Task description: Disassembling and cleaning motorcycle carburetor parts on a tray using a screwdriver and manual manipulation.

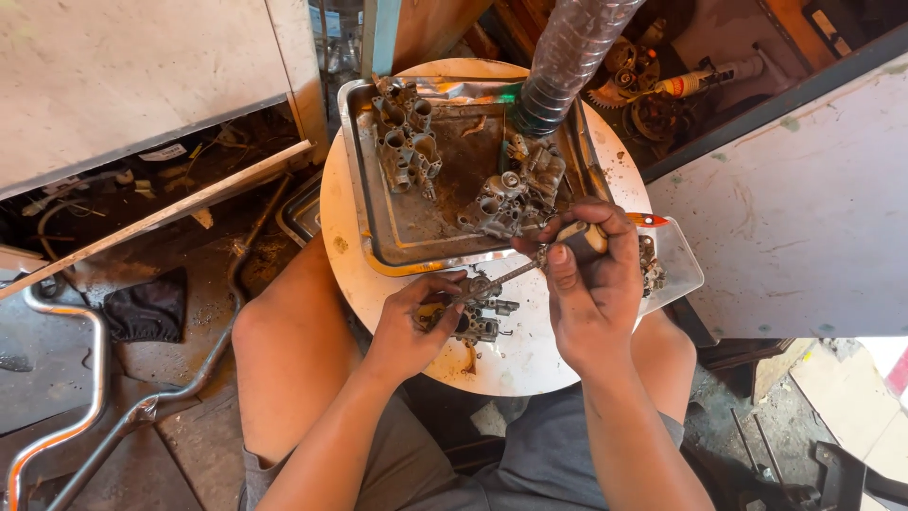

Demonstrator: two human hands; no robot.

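1. Left hand (416,317): fingers curled tight, clamped on a small metal carburetor body (478,317). Thumb and forefinger pinch its upper edge; the palm hides the near side.
2. Right hand (586,279): closed in a fist-like grip round the pale handle of a screwdriver (530,265). Thumb lies along the handle and the fingers wrap over the top.
3. Screwdriver shaft slants down and left from the right hand; its tip meets the top of the carburetor body just beside the left thumb.
4. Carburetor body: grey, grimy cast metal with small ports and a linkage arm jutting right. It is held just above the near edge of the round white table (530,364), between the person's knees.
5. Behind it on the table sits a square metal tray (378,241), brown with oily residue.
6. In the tray: one multi-barrel casting (407,142) at upper left and another cluster of castings (520,194) at right, just beyond the right hand's knuckles.
7. A clear ribbed plastic bottle (567,57) leans over the tray's far right corner.
8. A smaller clear tray (676,260) with dark small parts lies under and right of the right hand.
9. Bent chrome tubing (95,378) lies on the floor at left.
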